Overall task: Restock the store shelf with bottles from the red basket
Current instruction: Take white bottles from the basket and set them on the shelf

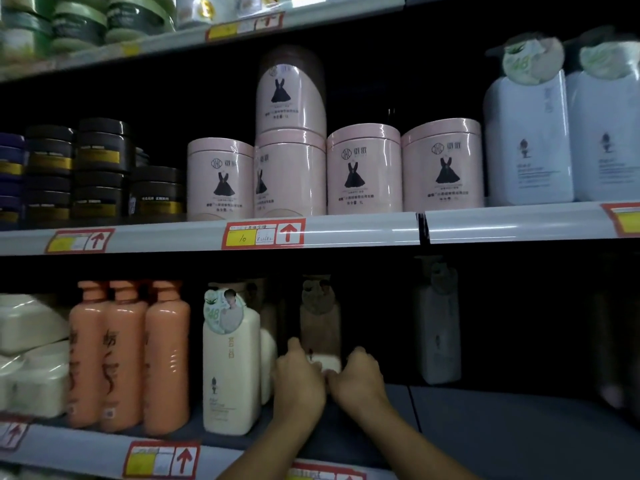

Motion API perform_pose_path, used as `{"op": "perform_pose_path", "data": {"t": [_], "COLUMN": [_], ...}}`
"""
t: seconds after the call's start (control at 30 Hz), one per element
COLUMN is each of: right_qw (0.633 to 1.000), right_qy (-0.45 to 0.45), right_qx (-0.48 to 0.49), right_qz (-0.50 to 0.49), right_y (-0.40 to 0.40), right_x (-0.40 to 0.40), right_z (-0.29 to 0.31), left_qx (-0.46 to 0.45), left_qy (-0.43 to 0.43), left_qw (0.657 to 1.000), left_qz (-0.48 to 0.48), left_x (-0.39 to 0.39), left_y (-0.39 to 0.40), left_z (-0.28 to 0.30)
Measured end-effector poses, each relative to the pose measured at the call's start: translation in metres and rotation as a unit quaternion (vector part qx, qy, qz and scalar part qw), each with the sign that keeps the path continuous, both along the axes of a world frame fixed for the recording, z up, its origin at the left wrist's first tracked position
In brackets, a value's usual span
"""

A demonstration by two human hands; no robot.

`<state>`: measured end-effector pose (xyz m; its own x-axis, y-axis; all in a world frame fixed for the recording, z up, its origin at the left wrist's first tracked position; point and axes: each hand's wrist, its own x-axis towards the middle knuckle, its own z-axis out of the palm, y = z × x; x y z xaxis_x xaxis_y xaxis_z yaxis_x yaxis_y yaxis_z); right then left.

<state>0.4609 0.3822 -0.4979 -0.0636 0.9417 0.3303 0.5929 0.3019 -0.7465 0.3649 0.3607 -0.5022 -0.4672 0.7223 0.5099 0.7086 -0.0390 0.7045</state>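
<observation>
On the lowest shelf, deep in the shadowed middle section, both hands reach in together around the base of one upright bottle. It stands set back from the shelf edge, its top half dim and brownish in the dark, its lower corner pale where the light catches it. The left hand curls round the bottle's left side with fingers wrapped up along its edge; the right hand grips the lower right corner — the two hands nearly touch each other below the bottle's base. Both forearms come up from the bottom edge of the view.

Just beside the held bottle, to its left, a cream pump bottle with a round tag on its neck stands at the front, with another pale bottle partly hidden behind it. Further left stand three orange bottles side by side, then white tubs stacked at the far left. To the right, well apart from the hands, another pale bottle stands alone in the dark.

Above, the middle shelf carries pink canisters printed with a black dress — one stacked on another — with dark jars to their left and two large white bottles to their right. Red-and-yellow price tags are fixed along the shelf rails.
</observation>
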Motion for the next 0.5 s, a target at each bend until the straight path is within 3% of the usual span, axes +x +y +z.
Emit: {"op": "perform_pose_path", "data": {"t": [0.13, 0.27, 0.43, 0.5], "right_qw": [0.996, 0.991, 0.98, 0.986], "right_qy": [0.001, 0.062, 0.102, 0.066], "right_qx": [0.075, 0.097, 0.113, 0.1], "right_qz": [0.039, 0.062, 0.127, 0.117], "right_y": [-0.039, -0.097, -0.189, -0.22], "right_x": [0.029, 0.074, 0.152, 0.188], "right_z": [0.004, -0.012, -0.083, -0.124], "left_qx": [0.061, 0.091, 0.081, 0.045], "left_qy": [-0.014, -0.073, -0.157, -0.167], "left_qw": [0.996, 0.985, 0.944, 0.927], "left_qz": [-0.067, -0.129, -0.279, -0.333], "left_x": [0.02, 0.056, 0.112, 0.14], "left_y": [-0.035, -0.086, -0.168, -0.199], "left_z": [0.002, -0.011, -0.088, -0.134]}}
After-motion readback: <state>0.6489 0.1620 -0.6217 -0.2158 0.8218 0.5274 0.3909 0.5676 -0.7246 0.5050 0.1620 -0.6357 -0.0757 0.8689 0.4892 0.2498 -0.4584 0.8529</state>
